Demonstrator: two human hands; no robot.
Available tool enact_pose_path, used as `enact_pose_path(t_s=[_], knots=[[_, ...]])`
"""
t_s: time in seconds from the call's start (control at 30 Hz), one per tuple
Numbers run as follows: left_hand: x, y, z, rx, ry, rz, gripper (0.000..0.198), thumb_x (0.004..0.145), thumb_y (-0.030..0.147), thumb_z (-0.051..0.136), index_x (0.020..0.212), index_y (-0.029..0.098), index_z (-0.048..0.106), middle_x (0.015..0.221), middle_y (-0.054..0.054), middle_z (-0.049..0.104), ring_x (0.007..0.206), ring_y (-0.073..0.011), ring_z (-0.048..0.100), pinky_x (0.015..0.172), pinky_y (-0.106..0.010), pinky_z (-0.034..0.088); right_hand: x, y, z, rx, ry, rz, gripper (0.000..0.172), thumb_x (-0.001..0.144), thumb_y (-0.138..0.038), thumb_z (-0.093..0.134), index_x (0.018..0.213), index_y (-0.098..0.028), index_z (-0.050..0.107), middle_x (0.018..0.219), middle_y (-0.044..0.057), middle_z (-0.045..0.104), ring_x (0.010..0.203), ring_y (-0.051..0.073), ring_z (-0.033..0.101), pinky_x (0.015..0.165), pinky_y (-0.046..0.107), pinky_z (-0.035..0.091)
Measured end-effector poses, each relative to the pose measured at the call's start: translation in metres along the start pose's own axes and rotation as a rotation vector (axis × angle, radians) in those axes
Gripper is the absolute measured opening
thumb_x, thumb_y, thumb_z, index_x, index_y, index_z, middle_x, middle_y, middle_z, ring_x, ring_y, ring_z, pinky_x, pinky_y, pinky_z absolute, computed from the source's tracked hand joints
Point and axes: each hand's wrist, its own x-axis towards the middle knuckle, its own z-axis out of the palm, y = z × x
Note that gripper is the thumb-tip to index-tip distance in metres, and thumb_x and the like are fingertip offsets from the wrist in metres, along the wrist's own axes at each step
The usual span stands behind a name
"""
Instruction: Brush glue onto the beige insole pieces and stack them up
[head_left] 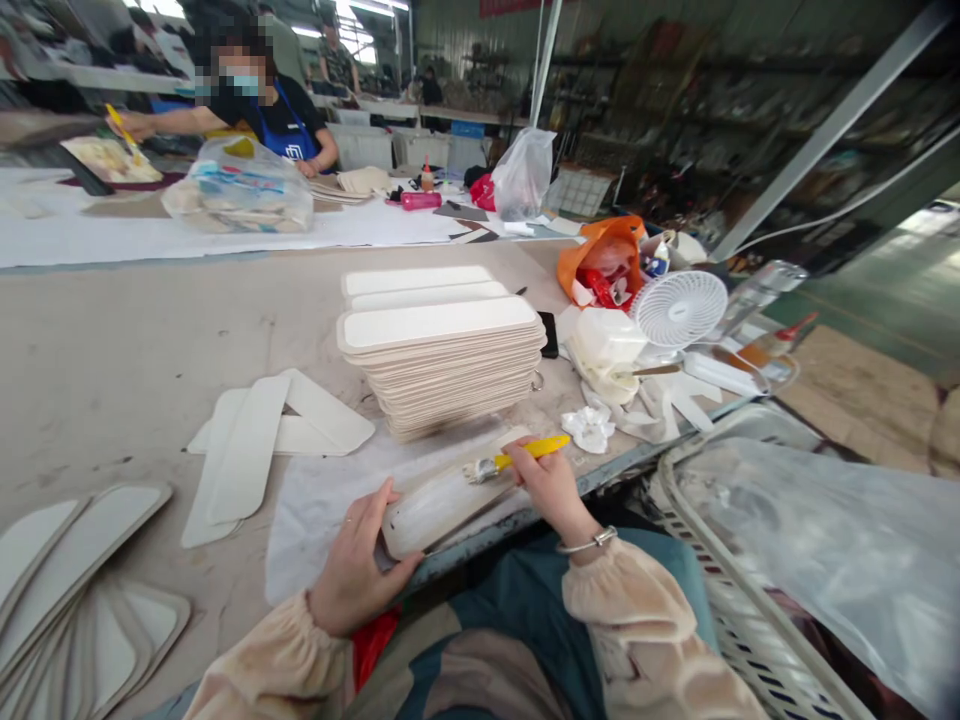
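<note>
- Head view: a panel is lying at lower centre, between both hands, long axis slanting up rightward.
- Left hand, spread, is clasping its left end.
- Right hand, nearer the right end, is pinching a brush.

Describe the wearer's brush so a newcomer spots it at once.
Find the tall stack of pale panels on the tan table. Just below it in view, one panel lies at the table's near edge, with the brush slanting over it in the right grip. Unlike the other yellow-handled tool at upper left, this one is close to the camera.
</note>
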Motion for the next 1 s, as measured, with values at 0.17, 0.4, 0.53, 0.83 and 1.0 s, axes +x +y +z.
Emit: enact_pose_path(t_s=[0.17,0.4,0.53,0.83,1.0], knots=[[0.002,0.001,0.0,0.026,0.015,0.014,0.091,0.076,0.039,0.066,0.148,0.017,0.016,0.118,-0.012,0.057,0.108,-0.0291,0.055,0.093,-0.043,0.048,0.025,0.005,-0.055,-0.23,0.176,-0.012,0.037,0.081,-0.044,0.052,0.054,-0.019,0.055,0.048,-0.002,0.055,0.051,0.014,0.054,0.059,0.026,0.039],[-0.001,0.0,0.0,0.028,0.004,0.011,0.092,0.075,0.04,0.066,0.149,0.017,0.015,0.119,-0.013,0.056,0.109,-0.0297,0.054,0.094,-0.045,0.048,-0.004,-0.002,-0.062,-0.512,0.3,-0.431,0.025,0.092,-0.035,0.047,0.088,-0.017,0.064,0.07,0.003,0.066,0.063,0.015,0.062,0.064,0.024,0.043],[-0.002,0.001,0.0,0.027,0.004,0.011,0.092,0.076,0.039,0.066,0.149,0.017,0.015,0.119,-0.013,0.055,0.11,-0.0297,0.053,0.094,-0.045,0.048,-0.04,0.001,-0.035,-0.807,0.12,-0.671,0.018,0.091,-0.022,0.048,0.084,-0.016,0.063,0.068,0.005,0.063,0.064,0.016,0.059,0.062,0.025,0.042],[-0.001,0.001,0.001,0.036,0.028,0.045,0.09,0.078,0.04,0.066,0.149,0.018,0.016,0.117,-0.013,0.056,0.108,-0.0292,0.054,0.092,-0.044,0.049,-0.08,-0.012,0.036,-0.148,-0.283,-0.46,0.018,0.093,-0.027,0.046,0.093,-0.018,0.062,0.074,0.002,0.064,0.067,0.014,0.06,0.067,0.024,0.046],[-0.002,0.002,0.0,0.032,0.011,0.03,0.088,0.076,0.036,0.067,0.147,0.016,0.02,0.119,-0.014,0.056,0.111,-0.0302,0.053,0.096,-0.046,0.046,-0.047,0.01,0.01,0.104,-0.04,-0.073,0.027,0.089,-0.041,0.051,0.076,-0.018,0.059,0.046,-0.006,0.047,0.045,0.012,0.048,0.051,0.023,0.041]])
